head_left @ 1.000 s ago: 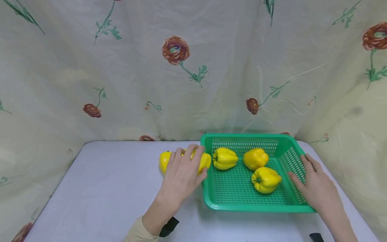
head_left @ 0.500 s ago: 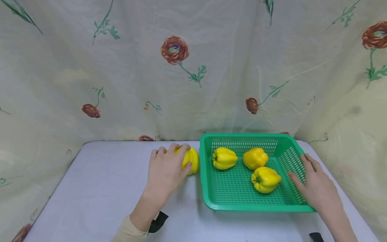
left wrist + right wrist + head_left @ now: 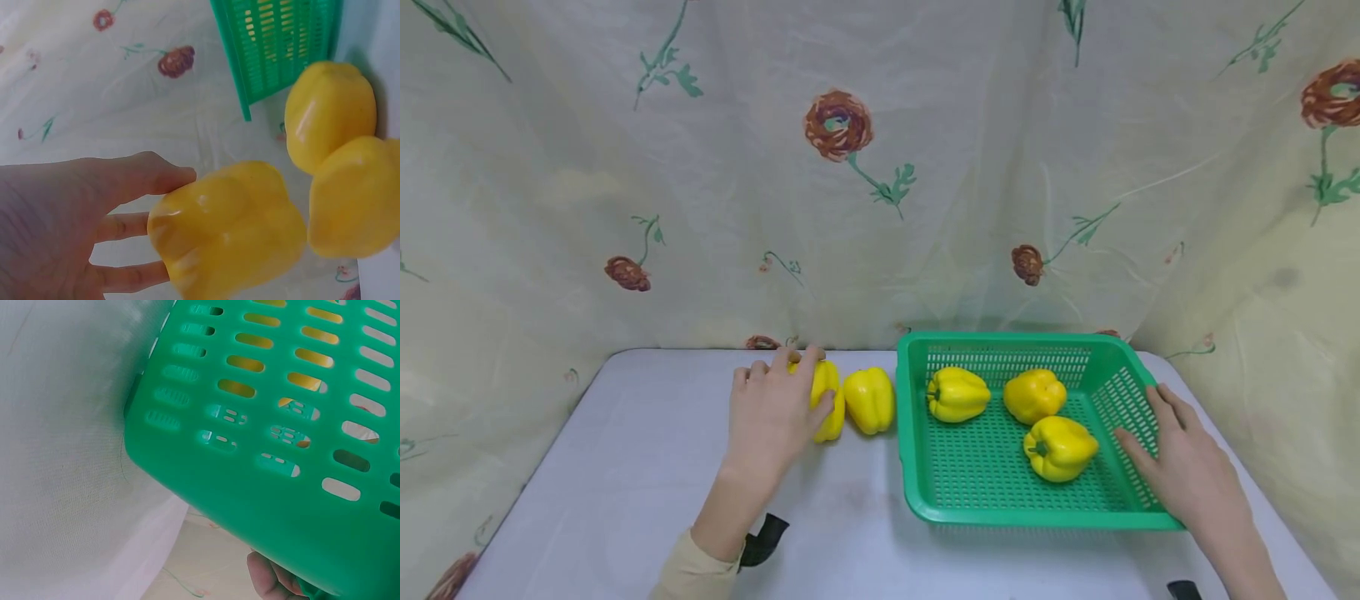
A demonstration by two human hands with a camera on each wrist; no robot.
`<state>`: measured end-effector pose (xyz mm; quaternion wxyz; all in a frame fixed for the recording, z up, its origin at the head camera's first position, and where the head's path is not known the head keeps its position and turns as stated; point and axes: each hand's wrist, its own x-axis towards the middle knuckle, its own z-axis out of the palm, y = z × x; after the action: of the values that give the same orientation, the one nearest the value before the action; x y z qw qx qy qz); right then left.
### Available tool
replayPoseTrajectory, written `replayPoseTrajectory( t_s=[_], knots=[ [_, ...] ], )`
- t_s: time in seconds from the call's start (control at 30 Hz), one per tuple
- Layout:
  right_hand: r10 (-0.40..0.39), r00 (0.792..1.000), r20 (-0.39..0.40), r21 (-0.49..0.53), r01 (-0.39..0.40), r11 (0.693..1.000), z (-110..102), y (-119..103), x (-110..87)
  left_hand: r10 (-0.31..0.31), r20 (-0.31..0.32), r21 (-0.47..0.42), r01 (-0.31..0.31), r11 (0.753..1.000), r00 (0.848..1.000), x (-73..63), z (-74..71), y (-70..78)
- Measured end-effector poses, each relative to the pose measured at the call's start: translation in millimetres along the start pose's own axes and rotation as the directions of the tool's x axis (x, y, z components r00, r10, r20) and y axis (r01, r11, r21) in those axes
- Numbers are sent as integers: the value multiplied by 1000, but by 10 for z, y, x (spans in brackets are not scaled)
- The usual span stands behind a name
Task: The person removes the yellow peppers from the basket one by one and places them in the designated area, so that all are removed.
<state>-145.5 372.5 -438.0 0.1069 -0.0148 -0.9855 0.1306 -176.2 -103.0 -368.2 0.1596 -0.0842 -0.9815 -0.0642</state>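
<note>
1. Left grip [image 3: 775, 408] is bent around one yellow pepper [image 3: 231, 228]. In the left wrist view, the thumb is on one side and the fingers are on the other, so it is opened only as wide as the body of this pepper. From above, the hand covers much of it, and I cannot tell whether it touches the worktop [image 3: 625, 467].
2. Just beside it, toward the basket side, there are a middle pepper [image 3: 353, 200] and an outer pepper [image 3: 869, 401], close together. The outer one is near the left basket wall, with only a narrow strip between.
3. Right grip [image 3: 1195, 458] holds the right wall of the green basket [image 3: 1045, 517]. Its thumb is over the inner side and its fingers are along the outer side; the gap between them is moderate.
4. Inside the basket are a back left pepper [image 3: 958, 394], a back right pepper [image 3: 1034, 396] and a front pepper [image 3: 1061, 448]. The mesh floor is visible at the front left.
5. Left of the left grip, a wide area of worktop reaches to its slanting left edge. On the right, the worktop edge runs near the right grip, so the margin is narrow. The back rim of the basket is close to the curtain [image 3: 940, 250], which has printed flowers.
</note>
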Motion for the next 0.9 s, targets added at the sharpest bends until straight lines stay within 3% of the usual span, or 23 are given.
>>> replayPoseTrajectory(
  t_s=[0.23,0.6,0.9],
  knots=[
    [-4,1000,-4,2,4,1000,5,2,-4,-41,-6,-5,41,999,999,30,-11,-169],
    [-4,1000,-5,5,4,1000,14,7,-8,-126,111,39,122,992,986,34,-14,-337],
    [-12,1000,-14,9,12,1000,15,12,-3,-141,149,46,135,990,979,65,65,-403]
  ],
)
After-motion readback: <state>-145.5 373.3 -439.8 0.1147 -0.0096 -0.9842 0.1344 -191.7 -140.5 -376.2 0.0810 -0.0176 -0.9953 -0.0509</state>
